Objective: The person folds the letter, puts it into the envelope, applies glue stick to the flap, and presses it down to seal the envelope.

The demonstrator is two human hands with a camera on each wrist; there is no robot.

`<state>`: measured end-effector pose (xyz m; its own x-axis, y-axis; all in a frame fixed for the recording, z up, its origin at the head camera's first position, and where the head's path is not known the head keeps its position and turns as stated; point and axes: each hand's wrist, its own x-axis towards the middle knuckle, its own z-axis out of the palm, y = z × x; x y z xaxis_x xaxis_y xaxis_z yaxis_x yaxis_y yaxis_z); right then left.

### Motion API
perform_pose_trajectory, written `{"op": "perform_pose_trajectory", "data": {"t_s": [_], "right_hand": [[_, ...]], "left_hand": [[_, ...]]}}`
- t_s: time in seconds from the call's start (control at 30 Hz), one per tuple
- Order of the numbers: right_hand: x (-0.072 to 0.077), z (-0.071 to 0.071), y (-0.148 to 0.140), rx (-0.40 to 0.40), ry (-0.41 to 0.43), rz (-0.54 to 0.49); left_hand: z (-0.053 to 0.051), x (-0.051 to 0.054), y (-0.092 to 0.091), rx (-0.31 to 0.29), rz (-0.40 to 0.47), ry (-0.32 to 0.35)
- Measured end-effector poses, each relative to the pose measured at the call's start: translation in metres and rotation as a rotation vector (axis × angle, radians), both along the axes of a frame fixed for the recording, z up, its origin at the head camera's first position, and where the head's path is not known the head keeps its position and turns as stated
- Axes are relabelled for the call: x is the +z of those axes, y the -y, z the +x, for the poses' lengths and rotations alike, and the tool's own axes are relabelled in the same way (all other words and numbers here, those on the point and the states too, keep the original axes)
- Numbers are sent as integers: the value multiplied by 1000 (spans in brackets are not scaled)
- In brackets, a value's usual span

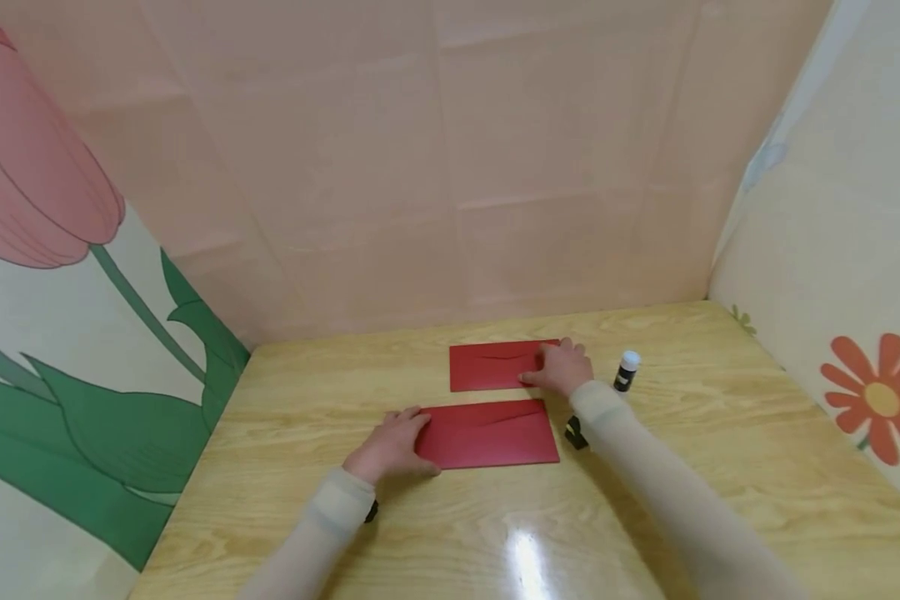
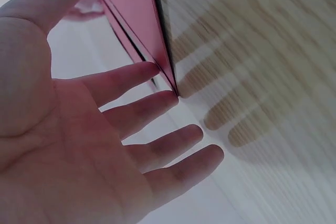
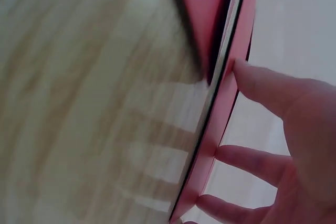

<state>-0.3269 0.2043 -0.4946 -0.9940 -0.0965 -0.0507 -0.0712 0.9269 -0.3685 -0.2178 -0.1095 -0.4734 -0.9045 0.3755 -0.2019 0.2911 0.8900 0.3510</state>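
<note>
Two red envelopes lie flat on the wooden table, one behind the other. At the left end of the near envelope [image 1: 491, 437] is my left hand [image 1: 392, 450], its thumb by the front edge. In the left wrist view, the fingers of that hand [image 2: 68, 135] are straight and spread, and two fingertips meet the envelope's edge [image 2: 139, 11]. My right hand [image 1: 564, 371] rests on the right end of the far envelope [image 1: 482, 367]. The right wrist view shows its extended thumb and fingers [image 3: 252, 161] touching the red surface [image 3: 215, 124].
A small dark bottle with a white cap [image 1: 627, 369] stands right of my right hand. Under each wrist shows a small black object [image 1: 576, 433]. A pinkish sheet [image 1: 450, 167] rises behind the table [image 1: 330, 375]; flower-printed walls flank it.
</note>
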Motion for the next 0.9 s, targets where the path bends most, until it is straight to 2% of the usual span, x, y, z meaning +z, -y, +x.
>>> {"op": "perform_pose_trajectory", "data": {"t_s": [0.23, 0.43, 0.67, 0.77, 0.9], "right_hand": [[5, -3, 5, 57, 61, 2], [7, -7, 5, 83, 100, -12], [6, -7, 10, 95, 100, 44], [7, -7, 10, 103, 90, 34], [13, 1, 6, 103, 9, 5]], "left_hand": [[-4, -2, -18, -5, -19, -14], [-11, -5, -23, 0, -29, -22], [-16, -9, -26, 4, -20, -19], [-17, -9, -26, 1, 9, -11], [-17, -9, -18, 5, 84, -23]]}}
